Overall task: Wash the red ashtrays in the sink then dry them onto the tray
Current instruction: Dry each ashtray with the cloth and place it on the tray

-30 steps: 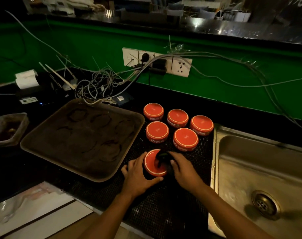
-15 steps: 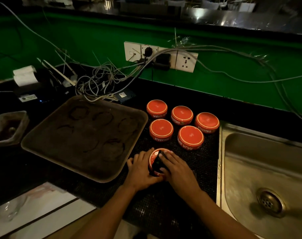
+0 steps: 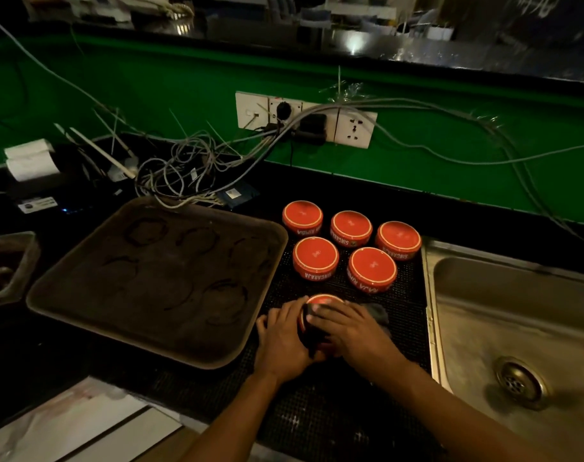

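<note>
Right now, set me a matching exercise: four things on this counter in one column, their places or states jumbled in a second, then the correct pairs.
Things
1. brown square tray
2. steel sink
3. dark grey cloth
4. white wall socket strip

Places or states
A. on the green wall, cables plugged in
B. far right, drain showing
C. under the right hand, against the red round ashtray gripped by the left hand
D. left of the ashtrays, bearing dark ring marks

Pairs: 1-D, 2-B, 3-C, 4-A
</note>
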